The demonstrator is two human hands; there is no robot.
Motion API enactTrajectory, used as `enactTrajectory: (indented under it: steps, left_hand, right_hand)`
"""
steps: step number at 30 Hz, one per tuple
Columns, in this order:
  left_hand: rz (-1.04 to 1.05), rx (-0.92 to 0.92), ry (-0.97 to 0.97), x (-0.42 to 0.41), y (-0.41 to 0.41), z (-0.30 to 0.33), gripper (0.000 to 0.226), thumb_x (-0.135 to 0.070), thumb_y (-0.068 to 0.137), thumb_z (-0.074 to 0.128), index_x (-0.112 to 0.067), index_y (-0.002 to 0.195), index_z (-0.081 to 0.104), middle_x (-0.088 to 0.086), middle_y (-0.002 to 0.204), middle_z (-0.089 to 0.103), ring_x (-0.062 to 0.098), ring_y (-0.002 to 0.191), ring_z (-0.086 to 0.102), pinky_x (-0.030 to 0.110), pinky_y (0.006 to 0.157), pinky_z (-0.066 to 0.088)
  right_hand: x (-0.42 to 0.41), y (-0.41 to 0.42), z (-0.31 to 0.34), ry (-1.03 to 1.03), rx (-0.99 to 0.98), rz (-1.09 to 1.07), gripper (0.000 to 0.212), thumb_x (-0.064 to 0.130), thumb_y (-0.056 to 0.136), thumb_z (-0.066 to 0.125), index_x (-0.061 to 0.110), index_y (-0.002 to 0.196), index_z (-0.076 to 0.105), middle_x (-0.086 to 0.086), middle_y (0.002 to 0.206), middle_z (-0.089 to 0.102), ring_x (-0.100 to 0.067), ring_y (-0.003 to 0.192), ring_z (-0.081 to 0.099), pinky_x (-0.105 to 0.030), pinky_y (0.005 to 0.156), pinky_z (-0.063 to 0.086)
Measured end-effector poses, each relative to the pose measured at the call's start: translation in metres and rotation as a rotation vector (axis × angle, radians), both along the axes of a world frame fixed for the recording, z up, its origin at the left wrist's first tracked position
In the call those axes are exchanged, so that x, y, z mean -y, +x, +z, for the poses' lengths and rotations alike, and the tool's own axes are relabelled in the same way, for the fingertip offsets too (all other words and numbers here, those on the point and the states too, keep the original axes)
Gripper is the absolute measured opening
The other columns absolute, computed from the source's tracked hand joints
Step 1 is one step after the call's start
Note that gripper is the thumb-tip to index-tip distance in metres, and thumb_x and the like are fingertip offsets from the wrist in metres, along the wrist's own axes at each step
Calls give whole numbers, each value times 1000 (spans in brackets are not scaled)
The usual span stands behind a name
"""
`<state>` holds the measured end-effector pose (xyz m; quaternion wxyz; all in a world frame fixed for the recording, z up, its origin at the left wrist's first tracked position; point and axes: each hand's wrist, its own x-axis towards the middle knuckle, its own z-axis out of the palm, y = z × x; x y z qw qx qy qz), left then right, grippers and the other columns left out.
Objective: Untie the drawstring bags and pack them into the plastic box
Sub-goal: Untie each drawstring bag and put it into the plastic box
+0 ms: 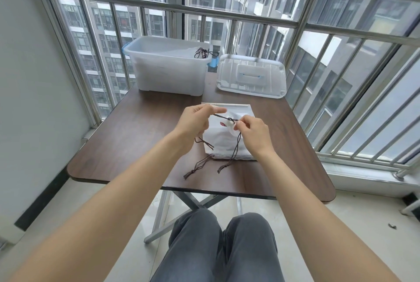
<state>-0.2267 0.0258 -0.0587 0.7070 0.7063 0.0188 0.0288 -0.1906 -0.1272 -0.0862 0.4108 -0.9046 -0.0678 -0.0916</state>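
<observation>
At table [127, 145] centre, one white bag [223, 143] lies on a small stack, knot [230, 119] raised above it. Left hand [193, 122], at 9 o'clock of the knot, pinches the cord [219, 116] between thumb and forefinger; right hand [254, 133], at 3 o'clock, pinches the knot itself, other fingers curled. Judged: the fabric is light, soft and limp, the cord thin and liable to slip; hold is best taken on the cord close to the knot, not on the cloth. Count: one box [167, 66] at 11 o'clock, open, with at least one bag's cords [202, 52] showing inside; one lid [251, 76] at 1 o'clock, just beside it. Stack count underneath cannot be told.
</observation>
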Motion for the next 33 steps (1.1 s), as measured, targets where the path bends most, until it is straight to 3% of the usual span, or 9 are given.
enactTrajectory:
  steps: [3,5,8,11,14,20,25,33]
  left_hand:
    - [-195,-40,-146,3,-3,1,28,-26,96,49,-17,71,59,-6,73,68,5,39,18,13,33,15]
    - [-260,-51,-99,4,-3,0,31,-32,97,46,-16,74,58,-6,80,66,4,39,19,12,34,14]
    - [-293,-25,31,7,-3,-6,30,-31,99,43,-14,81,59,-5,81,60,3,40,20,12,35,16]
    - [-320,-10,96,8,-2,-7,25,-27,100,43,-15,93,63,-9,71,51,4,41,21,13,34,15]
    - [-287,16,160,11,1,-5,25,-25,99,45,-14,88,64,-13,53,35,4,40,19,15,36,13]
    - [-195,-20,174,-2,3,-10,28,-25,99,44,-14,79,60,-13,48,26,5,40,16,13,37,12]
    - [-222,-24,181,-11,0,-3,28,-23,100,43,-13,77,56,-15,45,27,6,41,15,12,38,12]
    - [-214,-62,131,-14,2,0,30,-26,100,43,-15,74,53,-13,49,25,4,38,15,13,37,11]
  right_hand:
    - [-1,-1,1,-2,15,11,21,12,90,49,8,74,63,-4,70,50,-20,74,44,-21,57,30]
    - [1,-2,4,31,50,-12,23,13,91,49,3,78,65,-4,71,54,-19,74,46,-26,59,26]
    - [5,-1,9,60,62,-37,23,14,91,51,3,80,67,-3,68,55,-18,71,47,-11,58,33]
    - [5,-1,10,48,39,-33,21,16,90,55,4,80,69,-3,72,58,-17,73,49,-5,57,32]
    - [3,-2,9,59,40,-43,20,17,88,57,4,79,69,-3,73,60,-16,73,51,-6,57,33]
    - [9,2,2,-49,137,-150,20,21,89,56,6,81,66,-4,98,58,-16,77,55,-33,73,41]
    - [12,-3,0,-72,242,-190,19,16,90,55,4,79,63,-4,96,57,-14,72,47,-28,67,34]
    - [8,-7,6,-56,191,-231,19,16,89,53,1,80,62,0,93,52,-17,76,44,-26,64,28]
